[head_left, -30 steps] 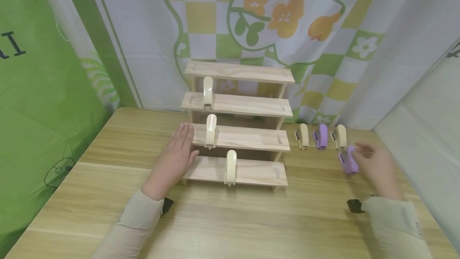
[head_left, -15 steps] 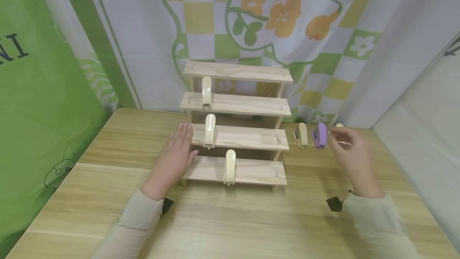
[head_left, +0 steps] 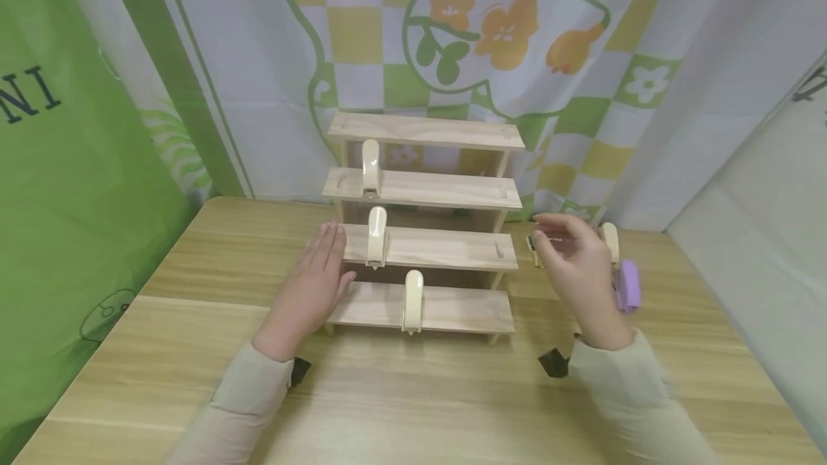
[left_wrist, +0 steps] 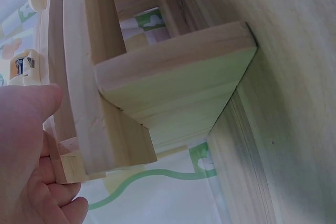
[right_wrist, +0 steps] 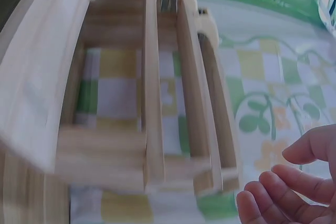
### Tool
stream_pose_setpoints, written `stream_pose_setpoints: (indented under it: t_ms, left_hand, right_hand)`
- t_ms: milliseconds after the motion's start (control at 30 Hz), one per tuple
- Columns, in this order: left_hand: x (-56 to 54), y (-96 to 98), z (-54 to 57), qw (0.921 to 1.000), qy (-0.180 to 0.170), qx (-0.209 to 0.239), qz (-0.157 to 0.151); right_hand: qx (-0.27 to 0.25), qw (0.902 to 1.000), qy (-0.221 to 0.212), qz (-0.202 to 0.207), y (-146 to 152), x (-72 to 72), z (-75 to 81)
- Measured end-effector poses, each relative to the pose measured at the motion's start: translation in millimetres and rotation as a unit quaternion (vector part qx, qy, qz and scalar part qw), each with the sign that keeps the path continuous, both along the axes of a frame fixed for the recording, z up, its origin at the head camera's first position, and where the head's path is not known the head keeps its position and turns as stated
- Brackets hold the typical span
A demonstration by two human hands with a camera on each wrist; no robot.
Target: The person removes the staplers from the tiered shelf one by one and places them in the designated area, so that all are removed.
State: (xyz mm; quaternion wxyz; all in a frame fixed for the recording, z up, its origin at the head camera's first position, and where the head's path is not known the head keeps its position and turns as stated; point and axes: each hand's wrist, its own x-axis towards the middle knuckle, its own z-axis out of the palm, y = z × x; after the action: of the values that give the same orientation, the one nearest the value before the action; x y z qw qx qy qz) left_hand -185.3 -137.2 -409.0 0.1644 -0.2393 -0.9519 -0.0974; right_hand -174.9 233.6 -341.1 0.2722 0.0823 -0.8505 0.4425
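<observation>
My left hand [head_left: 306, 289] rests at the left end of a four-tier wooden display stand [head_left: 446, 246], fingers straight along the third tier from the top. Up close in the left wrist view, thumb and fingertips touch the plank's end. One cream stapler stands on each of the three lower tiers: the upper [head_left: 371, 167], the middle [head_left: 377, 235] and the lowest [head_left: 413, 300]. Right of the stand, my right hand [head_left: 578, 271] hovers with loosely bent fingers, nothing between them, beside a mostly covered cream stapler [head_left: 535, 253]. Another cream stapler [head_left: 609, 239] and a purple stapler [head_left: 628, 285] stand behind it.
The wooden table [head_left: 413, 393] runs out to both sides and toward me. A patterned curtain [head_left: 362, 34] hangs right behind the stand, a green cloth [head_left: 71, 235] on the left and a pale wall or cloth [head_left: 762, 171] on the right.
My right hand has left the nearer purple stapler and moved left along the row, now covering the other purple stapler. My left hand stays on the stand.
</observation>
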Motion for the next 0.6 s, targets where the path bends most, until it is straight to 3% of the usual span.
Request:
stream_pose_setpoints:
  t_ms: [367, 600]
  left_hand:
    - [-0.2, 0.1, -0.9, 1.0000, -0.004, 0.005, -0.001]
    - [-1.2, -0.4, -1.4, 1.0000, -0.002, 0.002, -0.001]
  right_hand:
    - [-0.044, 0.9948, -0.003, 0.091, -49, -10.9, 6.2]
    - [-0.100, 0.9845, -0.049, 0.135, -66, -25.8, 12.1]
